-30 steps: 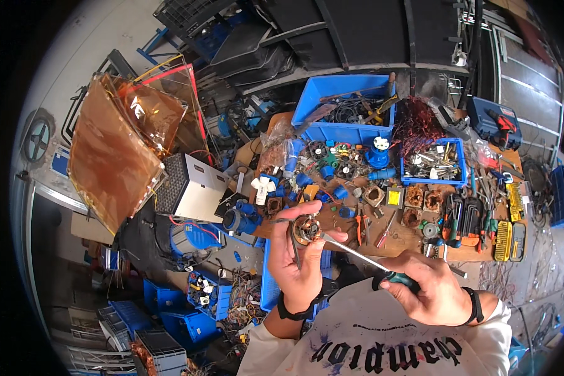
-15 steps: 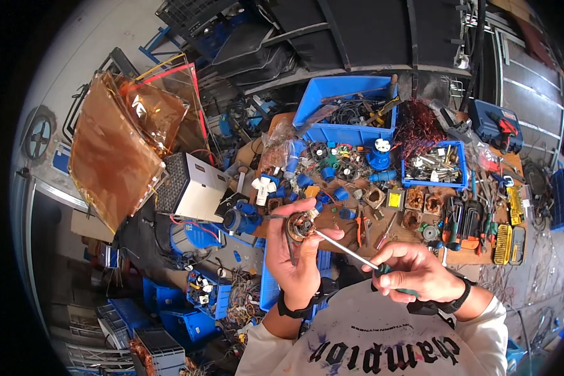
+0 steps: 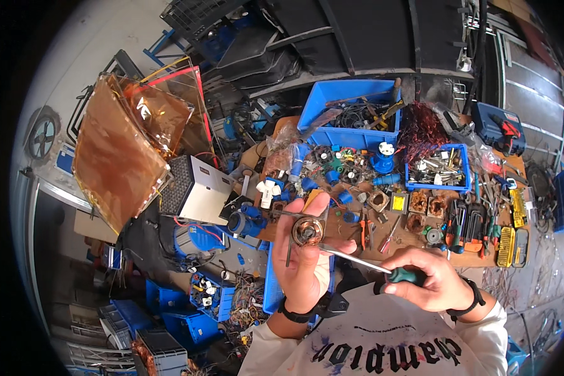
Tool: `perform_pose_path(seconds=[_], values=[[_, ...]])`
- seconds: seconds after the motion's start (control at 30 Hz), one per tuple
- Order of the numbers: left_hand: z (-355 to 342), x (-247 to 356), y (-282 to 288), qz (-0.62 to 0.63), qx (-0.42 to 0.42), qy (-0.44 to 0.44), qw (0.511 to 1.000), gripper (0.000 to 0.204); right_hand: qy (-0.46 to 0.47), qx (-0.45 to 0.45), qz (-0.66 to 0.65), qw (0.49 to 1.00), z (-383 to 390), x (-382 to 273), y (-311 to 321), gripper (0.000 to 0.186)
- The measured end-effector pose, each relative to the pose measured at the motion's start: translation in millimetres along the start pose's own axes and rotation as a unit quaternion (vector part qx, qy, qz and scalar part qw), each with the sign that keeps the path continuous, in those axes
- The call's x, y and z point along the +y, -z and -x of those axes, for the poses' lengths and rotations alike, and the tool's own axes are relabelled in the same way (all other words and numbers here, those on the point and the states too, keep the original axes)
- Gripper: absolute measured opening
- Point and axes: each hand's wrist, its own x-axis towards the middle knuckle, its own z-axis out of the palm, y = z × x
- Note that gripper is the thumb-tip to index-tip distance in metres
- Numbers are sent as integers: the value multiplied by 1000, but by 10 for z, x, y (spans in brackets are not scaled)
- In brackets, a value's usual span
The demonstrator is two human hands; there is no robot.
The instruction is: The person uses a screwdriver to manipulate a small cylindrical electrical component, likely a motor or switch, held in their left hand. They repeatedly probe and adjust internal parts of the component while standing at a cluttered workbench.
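Note:
My left hand (image 3: 305, 283) is raised over the near edge of the bench, palm up, with its fingers wrapped round a copper-wound motor part (image 3: 308, 231). The part has a ring of copper wire at its middle and flat metal edges that stick out past my fingers. In my right hand (image 3: 437, 276) is a screwdriver (image 3: 362, 262), gripped by its dark green handle. Its steel shaft slants up to the left, and the tip ends by the lower right side of the motor part. Whether tip and part touch I cannot tell.
Loose motor parts, pliers (image 3: 365, 233) and tools cover the wooden bench (image 3: 482, 256). Behind stand a large blue crate (image 3: 351, 137) and a smaller blue tray (image 3: 438, 187) of metal pieces. Brown film-like sheets (image 3: 119, 156) rise at the left. More blue bins (image 3: 191, 326) sit lower left.
The motor part has turned, so its copper ring now faces up. Both hands have shifted slightly right, and the right hand has wrapped further over the screwdriver handle.

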Motion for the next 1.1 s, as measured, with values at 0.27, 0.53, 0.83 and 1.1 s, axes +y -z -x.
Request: perform_pose_path(seconds=[0.27,0.53,0.83,1.1], values=[[-32,45,-56,82,-2,104,991,60,22,63,50,997,153,36,63,30],[0,-31,2,184,-53,138,972,60,0,70,62,996,205,-32,88,31],[31,-72,-80,125,-38,153,980,61,-44,122,117,985,207,-151,70,29],[112,-171,-234,-3,-9,125,992,56,151,177,162,959,-193,-133,4,26]])
